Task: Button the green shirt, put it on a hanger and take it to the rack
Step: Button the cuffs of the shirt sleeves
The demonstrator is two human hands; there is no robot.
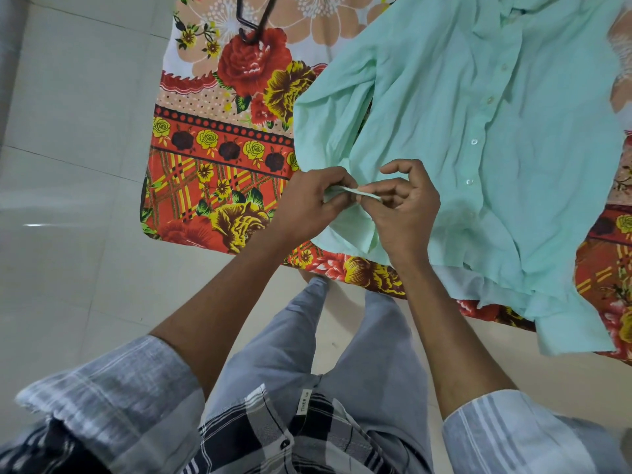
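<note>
My left hand (309,200): fingers pinched shut on the sleeve cuff (352,192).
My right hand (405,208): thumb and forefinger pinching the same cuff's other end.
Green shirt (478,138): spread flat on the floral bedsheet (219,165), front placket buttoned.
Hanger (251,25): dark, on the sheet, well apart from the shirt.

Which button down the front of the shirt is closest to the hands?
The lowest clear one, just right of the right hand; the others sit farther up the green shirt.
</note>
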